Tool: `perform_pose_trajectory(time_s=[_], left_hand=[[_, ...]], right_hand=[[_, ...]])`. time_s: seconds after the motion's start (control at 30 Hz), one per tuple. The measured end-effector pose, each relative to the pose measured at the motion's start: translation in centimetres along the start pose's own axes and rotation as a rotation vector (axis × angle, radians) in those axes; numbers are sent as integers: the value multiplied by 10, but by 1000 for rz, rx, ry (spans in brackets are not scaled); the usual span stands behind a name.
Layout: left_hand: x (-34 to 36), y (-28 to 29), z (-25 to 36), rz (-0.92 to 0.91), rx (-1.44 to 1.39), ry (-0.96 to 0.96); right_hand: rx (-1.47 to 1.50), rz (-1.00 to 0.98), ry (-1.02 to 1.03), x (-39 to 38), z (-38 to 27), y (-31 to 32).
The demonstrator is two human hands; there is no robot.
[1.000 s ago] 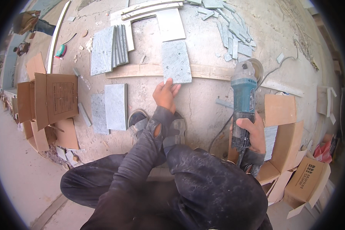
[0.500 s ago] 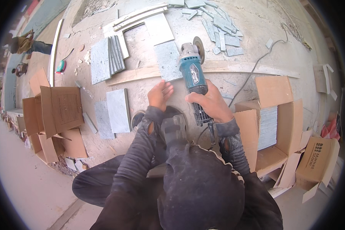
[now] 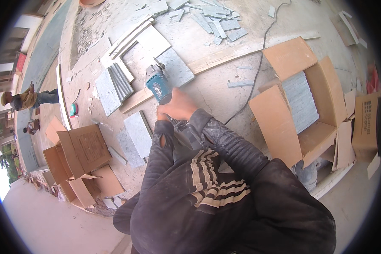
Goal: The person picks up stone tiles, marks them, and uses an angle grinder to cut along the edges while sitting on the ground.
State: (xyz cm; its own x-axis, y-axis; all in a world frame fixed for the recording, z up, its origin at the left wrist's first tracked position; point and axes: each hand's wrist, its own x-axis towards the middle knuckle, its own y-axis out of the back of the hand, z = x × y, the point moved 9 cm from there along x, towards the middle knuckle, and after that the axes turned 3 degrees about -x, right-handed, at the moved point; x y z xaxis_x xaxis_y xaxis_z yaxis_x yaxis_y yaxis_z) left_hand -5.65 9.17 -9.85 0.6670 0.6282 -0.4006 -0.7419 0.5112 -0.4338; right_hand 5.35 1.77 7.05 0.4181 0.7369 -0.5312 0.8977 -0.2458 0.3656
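My right hand (image 3: 183, 105) is wrapped around the body of a teal angle grinder (image 3: 159, 87). The grinder's metal head and disc, seen nearly edge-on, are over the left side of a grey stone tile (image 3: 178, 70), which lies across a long wooden board (image 3: 218, 59). I cannot tell whether the disc touches the tile. My left hand (image 3: 161, 113) is close against the grinder's rear part, its fingers hidden behind the tool and my right hand. Left of the grinder, several tiles (image 3: 110, 89) lean together in a stack. Two more tiles (image 3: 139, 133) lie near my left forearm.
An open carton (image 3: 279, 127) holding stone tiles stands at right, with another carton (image 3: 365, 122) beyond. More open cartons (image 3: 86, 150) are at left. Cut stone pieces (image 3: 220, 21) lie scattered at the far side. A power cord (image 3: 258, 70) crosses the floor. A person (image 3: 27, 100) stands far left.
The grinder has swung left from beside the tile to over it, in my right hand. My left hand, open before, has come up against the grinder. The view has turned and shifted.
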Motion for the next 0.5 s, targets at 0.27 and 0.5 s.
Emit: perform_pose_trajectory(time_s=[0.27,0.5], left_hand=[[-2,-2,1,12,-119,33],[-1,-2,2,21,-190,67]], right_hand=[[3,-1,-30,-3,0,0],[54,-37,-58,-5,4,-4]])
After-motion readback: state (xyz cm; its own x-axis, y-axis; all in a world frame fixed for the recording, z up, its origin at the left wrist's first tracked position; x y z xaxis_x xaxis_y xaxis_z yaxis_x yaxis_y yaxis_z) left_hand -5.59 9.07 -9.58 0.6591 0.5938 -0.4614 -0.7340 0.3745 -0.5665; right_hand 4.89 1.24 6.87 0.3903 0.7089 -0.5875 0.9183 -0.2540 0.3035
